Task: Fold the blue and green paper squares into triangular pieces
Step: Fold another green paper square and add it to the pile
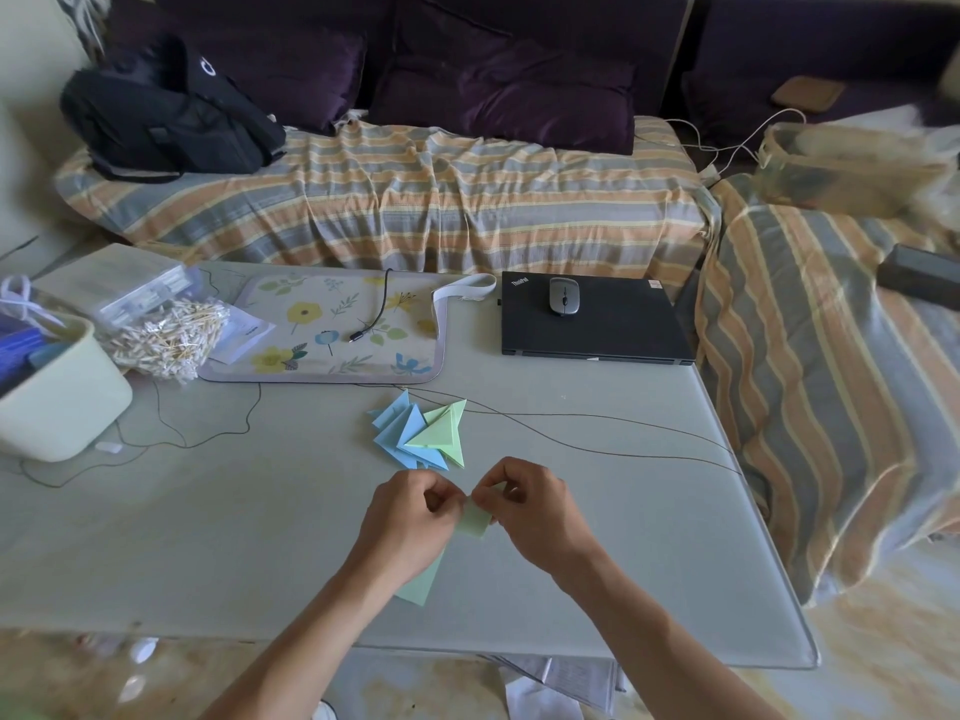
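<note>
Matt paper is seen in the folded triangles (422, 433); the surface (649, 511) is smooth and faintly glossy; woven striped cloth (405, 200) is draped over the sofa.

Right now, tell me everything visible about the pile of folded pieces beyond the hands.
The pile of folded pieces lies flat on the grey table, just beyond both hands and touching neither. It is thin paper folded into sharp triangles, overlapping loosely: blue ones to the left and underneath, pale green ones on top at the right. A thin dark cable runs close past its far side.
</note>
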Tool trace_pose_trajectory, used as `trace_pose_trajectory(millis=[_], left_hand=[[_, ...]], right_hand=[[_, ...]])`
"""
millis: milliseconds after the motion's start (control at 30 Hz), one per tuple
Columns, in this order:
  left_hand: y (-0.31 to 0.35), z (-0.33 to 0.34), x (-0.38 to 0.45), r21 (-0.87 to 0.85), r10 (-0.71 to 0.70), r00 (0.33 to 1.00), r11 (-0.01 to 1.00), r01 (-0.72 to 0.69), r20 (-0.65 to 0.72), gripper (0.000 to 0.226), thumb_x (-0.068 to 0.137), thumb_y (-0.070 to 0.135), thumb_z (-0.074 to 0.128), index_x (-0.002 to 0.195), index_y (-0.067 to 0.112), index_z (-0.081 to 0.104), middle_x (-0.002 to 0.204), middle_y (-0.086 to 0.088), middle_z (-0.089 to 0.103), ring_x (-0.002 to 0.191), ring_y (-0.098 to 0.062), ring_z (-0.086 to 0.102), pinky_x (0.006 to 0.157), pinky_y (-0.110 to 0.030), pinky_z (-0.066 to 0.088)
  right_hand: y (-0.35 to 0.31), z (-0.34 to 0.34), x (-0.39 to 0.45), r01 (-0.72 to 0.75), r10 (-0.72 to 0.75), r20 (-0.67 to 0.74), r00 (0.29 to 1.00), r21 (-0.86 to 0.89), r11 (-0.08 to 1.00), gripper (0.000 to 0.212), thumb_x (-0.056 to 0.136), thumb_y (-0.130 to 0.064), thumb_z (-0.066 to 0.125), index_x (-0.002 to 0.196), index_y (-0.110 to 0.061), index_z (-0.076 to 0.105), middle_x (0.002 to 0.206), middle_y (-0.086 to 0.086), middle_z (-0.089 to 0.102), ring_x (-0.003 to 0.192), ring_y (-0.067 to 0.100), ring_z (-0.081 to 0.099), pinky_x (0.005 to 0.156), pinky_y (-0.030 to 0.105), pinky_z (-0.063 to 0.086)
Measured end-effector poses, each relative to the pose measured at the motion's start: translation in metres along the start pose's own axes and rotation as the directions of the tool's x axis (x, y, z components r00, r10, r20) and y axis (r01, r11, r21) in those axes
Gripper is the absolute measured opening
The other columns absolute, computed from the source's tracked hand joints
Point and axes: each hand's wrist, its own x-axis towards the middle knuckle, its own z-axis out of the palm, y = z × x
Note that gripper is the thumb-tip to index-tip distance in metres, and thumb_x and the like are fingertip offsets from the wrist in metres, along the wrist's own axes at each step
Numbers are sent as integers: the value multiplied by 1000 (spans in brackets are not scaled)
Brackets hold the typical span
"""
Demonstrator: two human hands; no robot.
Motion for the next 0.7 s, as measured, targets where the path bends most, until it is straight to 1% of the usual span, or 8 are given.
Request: trace_pose_trajectory(millis=[100, 167, 233, 333, 433, 500, 567, 700], left_hand=[[0, 0, 0, 10, -22, 1000, 1000, 23, -14, 17, 90, 25, 65, 74, 24, 71, 63, 17, 64, 59, 0, 56, 53, -16, 35], [0, -1, -1, 15, -27, 999, 1000, 27, -27, 16, 90, 25, 66, 75, 24, 72, 63, 16, 65, 59, 0, 57, 51, -14, 34], [1, -2, -1, 24, -22, 999, 999, 23, -42, 14, 89, 24, 67, 79, 23, 75, 67, 15, 68, 61, 0, 59, 51, -12, 34], [2, -3, -2, -11, -30, 998, 1000, 29, -63, 14, 88, 27, 73, 75, 23, 77, 58, 16, 64, 53, 3, 56, 46, -11, 33], [2, -4, -2, -62, -58, 994, 997, 52, -92, 21, 85, 32, 79, 66, 23, 74, 48, 18, 59, 47, 4, 53, 44, -12, 32], [2, -4, -2, -85, -76, 991, 994, 67, -109, 25, 83, 31, 82, 62, 25, 71, 52, 17, 63, 48, 4, 55, 45, -11, 34], [2, -4, -1, -86, -87, 988, 993, 77, -125, 25, 82, 28, 84, 62, 26, 70, 57, 14, 67, 51, 2, 58, 49, -15, 40], [3, -5, -1, -84, -90, 987, 993, 79, -133, 23, 81, 26, 85, 64, 25, 71, 58, 14, 67, 55, 0, 60, 53, -18, 43]], right_hand=[[2, -2, 1, -12, 12, -40, 999, -2, 1000, 10, 90, -20, 70, 80, -18, 70, 71, 5, 69, 50, 4, 48, 47, 12, 35], [2, -2, 2, -17, 17, -36, 999, 4, 1000, 10, 90, -21, 70, 80, -19, 69, 70, 4, 68, 49, 3, 48, 46, 11, 34], [2, -1, 1, -12, 12, -32, 999, -1, 1000, 10, 90, -21, 70, 80, -19, 69, 73, 8, 70, 50, 3, 48, 47, 11, 34], [2, 0, 2, -1, 1, -55, 998, -3, 1000, 11, 90, -20, 70, 79, -20, 69, 75, 9, 72, 53, 8, 48, 47, 12, 35], [2, -2, 3, 4, -3, -86, 996, 12, 1000, 12, 89, -20, 70, 78, -21, 68, 76, 10, 72, 59, 14, 53, 48, 13, 36], [3, -2, 4, 2, -1, -94, 996, 11, 1000, 12, 89, -20, 71, 77, -22, 68, 76, 9, 72, 62, 16, 56, 48, 14, 37], [4, -1, 4, 3, -2, -92, 996, 12, 1000, 13, 89, -20, 71, 77, -23, 68, 76, 9, 72, 63, 16, 58, 49, 14, 38], [4, -1, 4, 13, -12, -95, 995, 8, 1000, 11, 89, -20, 71, 78, -22, 69, 75, 6, 72, 61, 15, 58, 49, 13, 38]])
